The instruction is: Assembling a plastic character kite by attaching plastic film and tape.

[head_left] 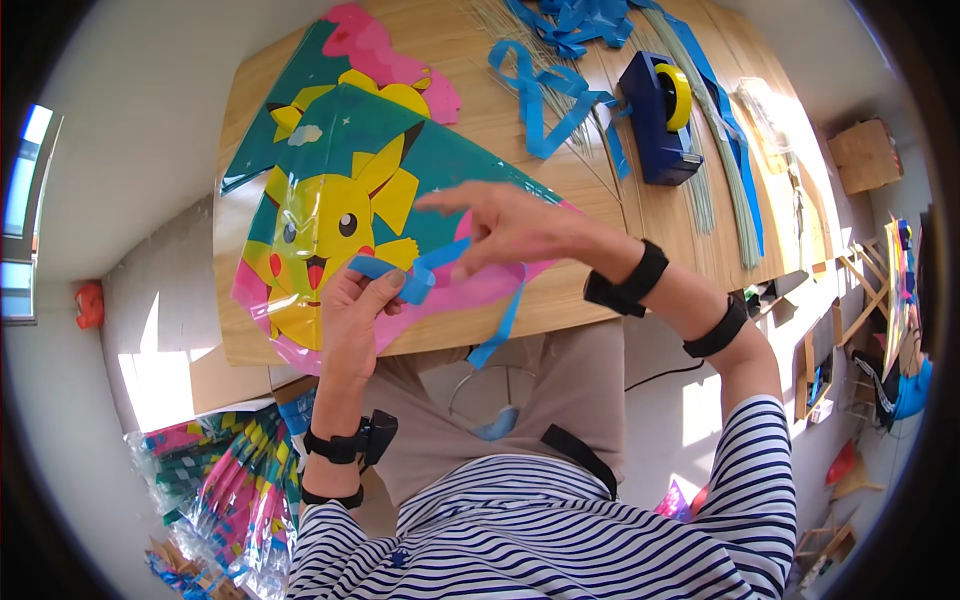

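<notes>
My left hand [358,305] is closed, pinching a loop of blue ribbon [422,284] between thumb and fingers. Just to its right, my right hand [508,222] hovers with its index finger stretched out and its thumb apart. The ribbon runs toward the right palm and passes partly out of sight there. A blue tail hangs past the table's near edge. Under both hands lies a thin plastic kite sheet [440,180], green and pink, printed with a yellow cartoon character. A second such sheet [375,45] lies partly beneath it at the far left.
On the wooden table [580,285], a dark blue tape dispenser [655,125] with a yellow roll stands right of the hands. Loose blue ribbon [545,110] and bundles of thin pale rods [735,170] lie around it. Plastic-wrapped colourful sheets [240,490] are at lower left.
</notes>
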`<state>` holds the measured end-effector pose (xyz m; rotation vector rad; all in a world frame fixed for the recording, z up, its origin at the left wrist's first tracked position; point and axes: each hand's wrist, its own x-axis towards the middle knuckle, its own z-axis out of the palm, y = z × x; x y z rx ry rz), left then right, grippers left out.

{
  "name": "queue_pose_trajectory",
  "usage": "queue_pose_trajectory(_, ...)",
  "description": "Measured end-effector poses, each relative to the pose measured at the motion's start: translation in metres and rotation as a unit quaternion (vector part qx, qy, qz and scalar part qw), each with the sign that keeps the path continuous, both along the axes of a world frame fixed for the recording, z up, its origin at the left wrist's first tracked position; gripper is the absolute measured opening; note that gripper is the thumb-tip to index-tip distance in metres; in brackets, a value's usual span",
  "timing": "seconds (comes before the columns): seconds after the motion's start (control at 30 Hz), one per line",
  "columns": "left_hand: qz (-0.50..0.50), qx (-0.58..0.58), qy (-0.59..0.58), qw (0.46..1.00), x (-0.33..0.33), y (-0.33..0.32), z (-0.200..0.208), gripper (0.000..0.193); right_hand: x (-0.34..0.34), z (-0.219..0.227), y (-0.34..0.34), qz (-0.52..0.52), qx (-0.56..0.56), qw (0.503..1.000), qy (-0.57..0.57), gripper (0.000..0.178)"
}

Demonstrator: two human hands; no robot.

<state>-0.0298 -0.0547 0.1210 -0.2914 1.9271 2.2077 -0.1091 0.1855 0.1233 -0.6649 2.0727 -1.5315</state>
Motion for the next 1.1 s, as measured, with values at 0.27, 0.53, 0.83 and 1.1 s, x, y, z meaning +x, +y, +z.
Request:
queue_pose_trajectory(0.27, 0.007, 0.009, 0.029, 1.000, -0.001, -0.011, 0.006, 0.010, -0.014, -0.030, -0.007, 0.008, 0.118, 0.993, -0.021, 0.012)
queue_pose_trajectory(0.53, 0.030, -0.059, -0.013, 0.998, 0.005, -0.026, -0.036, 0.015, -0.229, 0.056, 0.073, -0.429, -0.112, 0.873, 0.203, 0.019)
queue_pose_trajectory(0.83, -0.123, -0.559, 0.241, 0.784, 0.001, -0.008, -0.070, 0.049, -0.291, 0.058, 0.186, -0.502, 0.270, 0.781, 0.257, 0.025)
queue_pose_trajectory(1.1, -0.181, -0.641, 0.149, 0.730, 0.008, -0.028, -0.086, 0.074, -0.228, 0.002, 0.192, -0.365, 0.579, 0.630, 0.367, 0.016)
